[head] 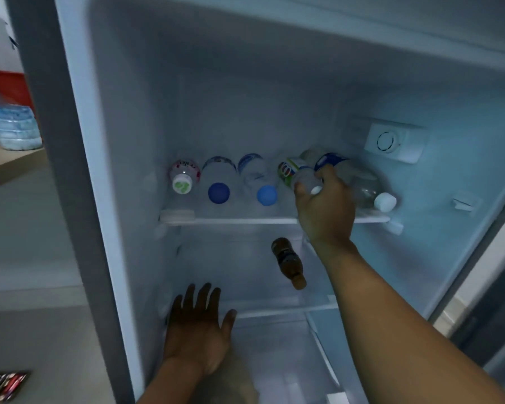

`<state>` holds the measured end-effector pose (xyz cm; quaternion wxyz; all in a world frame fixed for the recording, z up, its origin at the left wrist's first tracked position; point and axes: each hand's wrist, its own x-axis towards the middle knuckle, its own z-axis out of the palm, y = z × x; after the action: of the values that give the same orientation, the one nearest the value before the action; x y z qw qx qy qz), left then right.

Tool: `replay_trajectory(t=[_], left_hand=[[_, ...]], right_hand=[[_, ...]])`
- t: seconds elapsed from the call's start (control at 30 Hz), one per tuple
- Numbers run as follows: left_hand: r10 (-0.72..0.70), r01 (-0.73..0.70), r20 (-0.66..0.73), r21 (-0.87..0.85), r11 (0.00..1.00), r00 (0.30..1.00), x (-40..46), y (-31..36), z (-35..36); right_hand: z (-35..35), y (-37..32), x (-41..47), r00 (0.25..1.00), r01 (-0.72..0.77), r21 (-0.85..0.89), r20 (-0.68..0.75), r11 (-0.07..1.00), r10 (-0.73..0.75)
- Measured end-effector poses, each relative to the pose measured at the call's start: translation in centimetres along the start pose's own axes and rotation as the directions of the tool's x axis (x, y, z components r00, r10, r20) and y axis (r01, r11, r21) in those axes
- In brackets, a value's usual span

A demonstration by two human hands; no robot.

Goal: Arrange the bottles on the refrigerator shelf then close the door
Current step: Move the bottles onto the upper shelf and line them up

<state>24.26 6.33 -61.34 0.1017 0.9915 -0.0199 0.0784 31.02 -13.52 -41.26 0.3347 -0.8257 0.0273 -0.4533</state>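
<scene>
While my right hand [325,207] reaches into the open fridge, its fingers are wrapped around the neck end of a clear bottle with a green label [296,173] lying on the upper shelf [245,220], white cap toward me. Left hand [197,328] is open, fingers spread, palm down, holding nothing, low at the front of the fridge near the lower shelf [274,312]. Upper shelf row, left to right, all on their sides with caps facing out: pink-label bottle [184,176] with a green-and-white cap, blue-cap bottle [218,182], light-blue-cap bottle [260,185], the gripped one, then a clear bottle with a white cap [368,191] just beside my hand (blue label on its far end). One brown bottle [289,262] lies alone on the lower shelf, cap toward me, well apart from the row. Thermostat dial [387,141] sits on the right wall above the row. Outside, left: a pack of water bottles [15,126] on a counter [9,161].
</scene>
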Motion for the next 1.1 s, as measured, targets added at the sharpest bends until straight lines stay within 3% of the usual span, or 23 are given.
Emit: replay_trajectory(t=[0.07,0.17,0.27,0.33,0.4,0.5,0.6,0.67,0.8,0.9,1.03,1.1], left_hand=[[0.003,-0.003,0.025,-0.018,1.0,1.0,-0.2,0.0,-0.1],[-0.017,0.016,-0.037,-0.027,1.0,0.999,-0.1,-0.1,0.1],[0.004,-0.004,-0.041,0.009,1.0,0.999,0.0,0.0,-0.3],[-0.019,0.019,0.018,0.011,1.0,1.0,0.0,0.1,-0.8],[-0.027,0.026,0.03,0.022,0.999,0.999,0.0,0.2,-1.1],[-0.032,0.031,0.03,0.023,0.999,0.999,-0.2,0.4,-1.0],[-0.038,0.037,0.046,0.036,0.999,0.998,-0.1,0.3,-0.9],[-0.034,0.032,0.064,0.039,0.999,0.997,-0.1,0.2,-1.0],[-0.029,0.027,0.091,0.025,0.999,0.995,-0.2,0.3,-1.4],[-0.024,0.022,0.085,0.022,1.0,0.996,-0.3,0.2,-1.4],[-0.022,0.022,0.094,0.01,1.0,0.995,-0.3,0.2,-1.5],[-0.024,0.023,0.096,0.015,1.0,0.995,-0.3,0.3,-1.5]], right_hand=[[0.0,0.2,-0.7,0.997,0.004,0.042,-0.072,0.999,-0.001],[-0.2,0.4,-4.9,0.954,0.052,0.179,-0.301,0.983,0.004],[0.1,3.1,-10.1,0.927,0.047,0.182,-0.373,0.982,0.025],[0.8,5.9,-11.7,0.962,-0.116,0.072,-0.239,0.991,0.131],[1.9,8.8,-12.4,0.961,-0.268,-0.088,0.048,0.959,0.273],[2.8,11.2,-12.7,0.848,-0.265,-0.263,0.395,0.928,0.354],[3.2,11.8,-12.5,0.821,-0.2,-0.362,0.445,0.91,0.357],[3.0,11.5,-12.7,0.849,-0.2,-0.312,0.418,0.929,0.323],[0.7,9.5,-14.1,0.916,-0.283,-0.015,0.293,0.959,0.275],[-1.7,7.0,-12.9,0.974,-0.209,0.08,0.106,0.975,0.2],[-5.0,3.1,-9.4,0.995,-0.095,0.059,0.031,0.994,0.094],[-7.2,0.4,-7.4,0.995,-0.015,0.092,-0.093,0.996,0.024]])
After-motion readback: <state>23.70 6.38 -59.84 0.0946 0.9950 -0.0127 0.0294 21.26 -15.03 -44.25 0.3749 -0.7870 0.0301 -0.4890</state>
